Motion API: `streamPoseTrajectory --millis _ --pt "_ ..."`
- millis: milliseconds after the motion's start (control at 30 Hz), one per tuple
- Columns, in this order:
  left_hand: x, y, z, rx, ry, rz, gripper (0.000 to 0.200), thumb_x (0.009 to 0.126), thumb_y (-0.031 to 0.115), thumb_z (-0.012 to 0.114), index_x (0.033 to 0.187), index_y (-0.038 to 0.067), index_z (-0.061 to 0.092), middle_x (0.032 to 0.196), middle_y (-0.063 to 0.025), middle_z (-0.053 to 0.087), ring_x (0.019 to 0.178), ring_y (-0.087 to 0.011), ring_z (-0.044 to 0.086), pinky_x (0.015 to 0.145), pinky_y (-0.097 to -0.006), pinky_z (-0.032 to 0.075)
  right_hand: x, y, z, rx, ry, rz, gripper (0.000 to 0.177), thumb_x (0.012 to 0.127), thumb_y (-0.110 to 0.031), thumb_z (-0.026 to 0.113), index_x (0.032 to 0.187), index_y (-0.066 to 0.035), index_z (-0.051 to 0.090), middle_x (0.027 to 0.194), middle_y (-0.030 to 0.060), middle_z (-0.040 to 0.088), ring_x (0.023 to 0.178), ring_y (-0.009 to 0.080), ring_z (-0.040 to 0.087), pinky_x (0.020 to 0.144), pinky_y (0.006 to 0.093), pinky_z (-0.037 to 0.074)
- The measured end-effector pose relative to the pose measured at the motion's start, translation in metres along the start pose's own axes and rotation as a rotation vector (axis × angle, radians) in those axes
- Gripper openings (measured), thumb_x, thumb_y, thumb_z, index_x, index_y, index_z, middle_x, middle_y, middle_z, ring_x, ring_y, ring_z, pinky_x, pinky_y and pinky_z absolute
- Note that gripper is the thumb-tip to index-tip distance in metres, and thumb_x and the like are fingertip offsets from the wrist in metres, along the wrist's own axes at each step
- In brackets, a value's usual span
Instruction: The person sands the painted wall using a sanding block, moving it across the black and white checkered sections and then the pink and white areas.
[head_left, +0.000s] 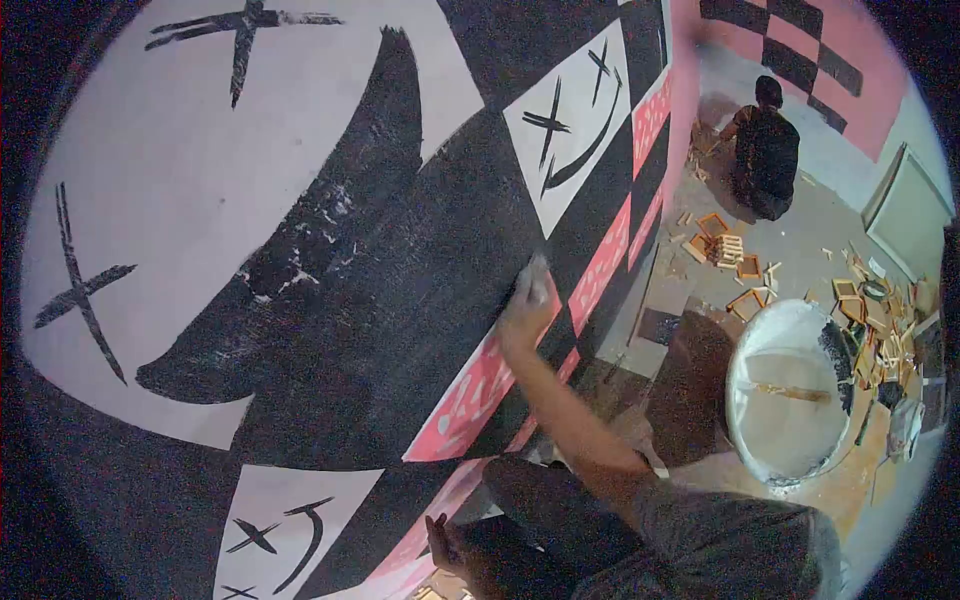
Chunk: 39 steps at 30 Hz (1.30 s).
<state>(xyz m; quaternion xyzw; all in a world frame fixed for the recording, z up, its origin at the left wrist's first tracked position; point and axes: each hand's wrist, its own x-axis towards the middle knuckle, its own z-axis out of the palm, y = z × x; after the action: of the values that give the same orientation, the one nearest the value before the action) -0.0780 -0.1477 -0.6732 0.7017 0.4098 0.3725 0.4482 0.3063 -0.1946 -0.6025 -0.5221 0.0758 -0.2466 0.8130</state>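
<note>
My right hand (533, 300) is raised against the painted wall (400, 270), at the lower edge of a large black area and above a pink patterned patch (465, 400). Its fingers are closed; they look greyish and blurred, and whatever they hold is hidden. Near the bottom, my left hand (445, 548) is beside my dark-clothed leg and close to the wall's lower part. Its fingers are slightly bent and apart, with nothing visible between them. White patches with black crosses and curved smile lines (572, 120) show on the wall.
A large white bucket (745, 400) with a stick (790, 392) across it stands at right. Scattered wooden frames (712, 225) lie on the floor (680, 270). Another person (768, 150) in dark clothes crouches farther off. A pale panel (908, 212) leans at the far right.
</note>
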Motion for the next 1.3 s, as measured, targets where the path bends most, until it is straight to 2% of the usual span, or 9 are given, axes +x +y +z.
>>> streamPoseTrajectory --millis 100,233,367,533,733,833,867,1000,1300 --pt "0.014 0.006 0.006 0.053 -0.014 0.115 0.044 0.091 0.019 0.058 0.127 -0.006 0.053 0.108 -0.0177 0.064 0.088 -0.021 0.06 0.075 -0.033 0.05 -0.068 0.022 -0.014 -0.246 -0.159 -0.347 0.039 0.094 0.0 0.047 0.131 0.01 0.037 0.136 0.0281 0.043 0.13 0.0336 0.041 0.111 0.0414 0.028" --pt "0.033 -0.021 -0.017 0.11 -0.103 0.254 0.041 0.091 0.016 0.055 0.126 -0.006 0.053 0.104 -0.0192 0.065 0.083 -0.0219 0.061 0.072 -0.0325 0.051 -0.033 0.038 -0.013 0.026 -0.093 -0.31 0.034 0.093 -0.003 0.049 0.123 0.012 0.052 0.132 0.0258 0.05 0.128 0.037 0.043 0.11 0.043 0.029" --pt "0.013 0.03 -0.026 0.081 -0.009 0.122 0.03 0.093 0.018 0.057 0.112 -0.006 0.059 0.1 -0.0133 0.066 0.088 -0.0207 0.062 0.073 -0.0336 0.052 -0.021 0.006 -0.001 -0.128 -0.06 -0.116 0.041 0.096 0.0 0.045 0.134 0.01 0.033 0.141 0.0272 0.039 0.134 0.0307 0.037 0.112 0.038 0.025" --pt "0.014 0.043 -0.012 0.062 -0.047 0.2 0.043 0.093 0.013 0.054 0.131 -0.006 0.049 0.1 -0.0176 0.066 0.079 -0.0196 0.061 0.072 -0.032 0.051 -0.088 0.007 0.003 0.264 -0.026 -0.165 0.038 0.096 -0.006 0.047 0.129 0.013 0.045 0.139 0.0225 0.044 0.134 0.0306 0.037 0.111 0.0366 0.027" --pt "-0.012 0.036 -0.036 0.03 -0.064 0.08 0.045 0.092 0.014 0.056 0.129 -0.009 0.047 0.1 -0.0187 0.065 0.081 -0.0212 0.062 0.076 -0.0332 0.051 0.0 -0.007 -0.004 -0.244 -0.05 -0.124 0.051 0.093 0.002 0.046 0.14 0.009 0.029 0.138 0.022 0.045 0.131 0.0335 0.04 0.11 0.0395 0.03" --pt "-0.003 0.032 -0.019 -0.011 -0.043 0.142 0.045 0.093 0.016 0.055 0.129 -0.011 0.047 0.1 -0.019 0.065 0.082 -0.0217 0.062 0.078 -0.0346 0.05 -0.058 0.012 0.001 0.102 -0.038 -0.013 0.05 0.092 0.003 0.048 0.139 0.009 0.032 0.137 0.0232 0.046 0.131 0.0324 0.041 0.111 0.0396 0.029" --pt "0.0 0.03 -0.015 -0.012 -0.029 0.202 0.046 0.094 0.017 0.055 0.129 -0.011 0.047 0.1 -0.0189 0.065 0.082 -0.0217 0.062 0.078 -0.035 0.05 -0.057 0.012 -0.007 -0.01 -0.112 -0.196 0.047 0.09 0.005 0.049 0.134 0.011 0.035 0.137 0.0247 0.044 0.133 0.032 0.038 0.113 0.0392 0.026" --pt "-0.006 0.031 -0.024 -0.004 -0.052 0.178 0.049 0.096 0.024 0.052 0.129 -0.011 0.046 0.102 -0.0191 0.065 0.085 -0.0214 0.061 0.078 -0.0349 0.049 -0.019 -0.006 -0.002 0.15 0.024 0.122 0.043 0.091 0.005 0.048 0.131 0.013 0.038 0.141 0.0243 0.039 0.134 0.0324 0.036 0.112 0.0373 0.026" --pt "-0.003 0.061 -0.02 0.044 -0.087 0.217 0.045 0.094 0.022 0.054 0.13 -0.006 0.049 0.097 -0.0169 0.067 0.081 -0.0213 0.062 0.073 -0.0336 0.051 -0.009 -0.002 0.003 0.119 0.034 -0.036 0.042 0.095 -0.004 0.046 0.134 0.011 0.04 0.141 0.0215 0.042 0.129 0.0284 0.043 0.109 0.0332 0.029"
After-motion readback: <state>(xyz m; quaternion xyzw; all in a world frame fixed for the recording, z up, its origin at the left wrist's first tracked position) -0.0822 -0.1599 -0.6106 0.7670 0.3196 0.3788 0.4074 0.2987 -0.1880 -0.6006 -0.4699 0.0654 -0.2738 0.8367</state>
